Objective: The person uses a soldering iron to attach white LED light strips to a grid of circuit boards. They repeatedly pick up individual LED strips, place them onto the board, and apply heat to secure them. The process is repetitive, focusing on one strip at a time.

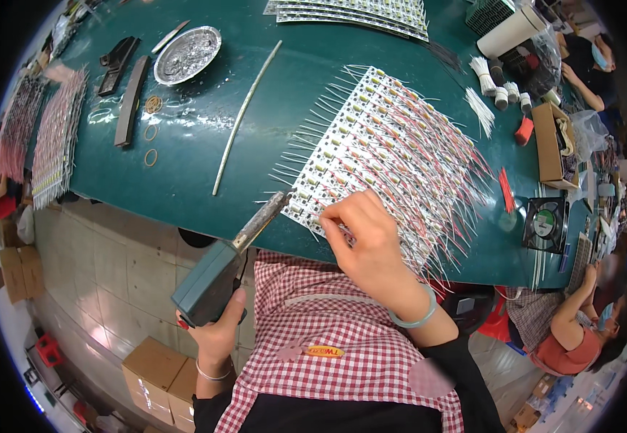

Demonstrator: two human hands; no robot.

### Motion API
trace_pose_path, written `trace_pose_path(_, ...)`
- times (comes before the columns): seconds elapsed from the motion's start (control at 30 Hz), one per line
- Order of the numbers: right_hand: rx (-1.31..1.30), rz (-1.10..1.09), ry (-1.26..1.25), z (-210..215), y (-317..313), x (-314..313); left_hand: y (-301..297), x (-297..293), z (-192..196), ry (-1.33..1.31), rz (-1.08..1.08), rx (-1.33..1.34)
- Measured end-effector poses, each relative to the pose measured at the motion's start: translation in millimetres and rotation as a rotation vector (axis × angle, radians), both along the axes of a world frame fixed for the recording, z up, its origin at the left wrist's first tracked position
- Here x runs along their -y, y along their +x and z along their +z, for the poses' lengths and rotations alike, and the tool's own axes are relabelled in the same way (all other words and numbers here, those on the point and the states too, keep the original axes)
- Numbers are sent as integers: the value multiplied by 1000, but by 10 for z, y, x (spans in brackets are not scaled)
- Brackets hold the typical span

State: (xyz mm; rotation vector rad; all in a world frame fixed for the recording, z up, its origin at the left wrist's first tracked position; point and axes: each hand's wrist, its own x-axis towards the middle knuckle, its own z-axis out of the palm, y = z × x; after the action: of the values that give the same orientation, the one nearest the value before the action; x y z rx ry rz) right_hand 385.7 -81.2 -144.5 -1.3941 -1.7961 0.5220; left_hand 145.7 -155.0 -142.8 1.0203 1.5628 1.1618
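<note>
My left hand [218,333] is wrapped round the grip of a dark green soldering gun [209,280]. The gun's metal tip [261,220] points up and right, close to the near left corner of a panel of small white circuit boards [335,155]. Thin white and red wires [436,155] stick out of this panel, thickest along its right side. Over the near edge of the panel, my right hand [367,245] has thumb and forefinger pinched together. Whatever lies between those fingertips is too small to make out.
A long pale rod [247,119] lies left of the panel. Farther left are a metal dish [188,55], a dark bar [132,101] and rubber bands [151,132]. To the right stand a cardboard box [550,148] and a fan [546,225]. Another person [569,325] sits at the right.
</note>
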Motion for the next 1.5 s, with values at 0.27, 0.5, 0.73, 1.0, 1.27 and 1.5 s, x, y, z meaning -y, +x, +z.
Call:
trace_pose_path(0.27,89,-11,-77,-235,-33,-62,34,63,-25,9,-21,-26)
trace_pose_path(0.5,135,-15,-107,-208,-28,-84,59,46,-54,16,-55,-59)
trace_pose_path(0.73,156,1,-138,-183,-19,-100,75,50,-52,-21,-73,-56)
trace_pose_path(1.0,169,2,-143,-179,-27,-109,37,38,-111,76,-188,-186)
trace_pose_path(1.27,183,11,-139,-171,-19,-117,25,113,-153,42,-119,-165)
trace_pose_path(1.5,186,2,-148,-150,-17,-108,13,148,-114,57,-53,-154)
